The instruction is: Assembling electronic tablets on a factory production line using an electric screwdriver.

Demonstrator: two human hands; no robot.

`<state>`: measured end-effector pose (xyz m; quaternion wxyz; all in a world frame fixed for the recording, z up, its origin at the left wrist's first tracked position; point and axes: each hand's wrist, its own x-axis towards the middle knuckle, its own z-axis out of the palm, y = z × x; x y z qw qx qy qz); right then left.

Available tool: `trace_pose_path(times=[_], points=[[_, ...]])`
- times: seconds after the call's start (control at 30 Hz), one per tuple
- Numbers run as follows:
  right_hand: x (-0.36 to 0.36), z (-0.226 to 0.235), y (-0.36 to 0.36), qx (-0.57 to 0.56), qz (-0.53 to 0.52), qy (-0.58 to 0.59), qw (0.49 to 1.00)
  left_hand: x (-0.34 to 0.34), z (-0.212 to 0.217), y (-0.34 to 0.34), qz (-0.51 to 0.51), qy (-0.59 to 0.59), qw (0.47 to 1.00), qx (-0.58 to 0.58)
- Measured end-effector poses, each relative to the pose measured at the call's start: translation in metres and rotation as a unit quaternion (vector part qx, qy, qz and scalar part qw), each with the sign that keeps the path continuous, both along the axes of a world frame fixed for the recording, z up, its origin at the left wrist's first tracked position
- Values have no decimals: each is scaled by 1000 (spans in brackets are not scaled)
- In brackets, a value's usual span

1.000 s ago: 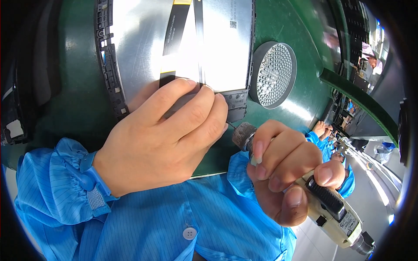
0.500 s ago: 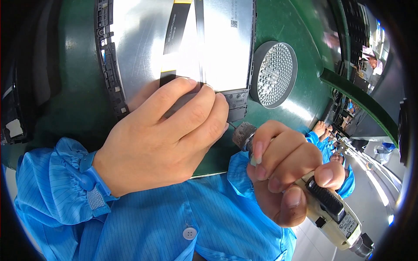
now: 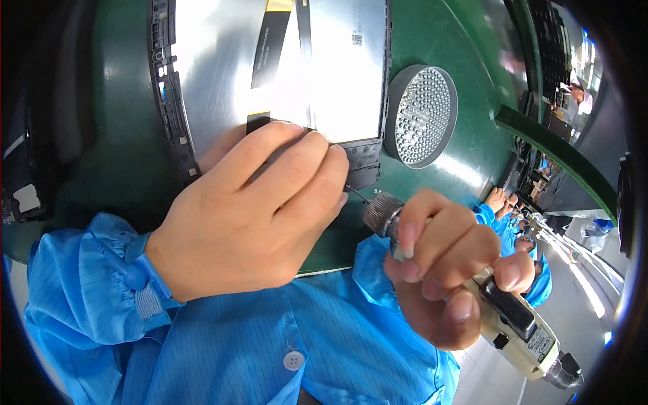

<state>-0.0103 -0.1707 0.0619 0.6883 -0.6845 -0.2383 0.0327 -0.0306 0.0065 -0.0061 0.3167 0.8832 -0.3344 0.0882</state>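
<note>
The metal-backed panel lies at the far middle of the green table, 2 dark strips along it. Your left hand covers its near edge, fingers bent and close together; I cannot tell whether they pinch anything. Your right hand, near right, curls tightly around a power screwdriver, bit pointing left. Right of the panel sits a round grey dish.
</note>
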Motion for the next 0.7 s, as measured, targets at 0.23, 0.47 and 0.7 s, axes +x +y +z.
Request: trace_pose_path(times=[0.23,0.47,0.7], points=[[-9,6,0,93,-28,3,995,12,12,-4,-16,-18,995,-99],[-5,26,-34,108,-45,-48,992,11,15,-4,-106,-35,991,-72],[35,-7,-109,152,-214,-49,964,5,25,-45,-103,-89,988,68]])
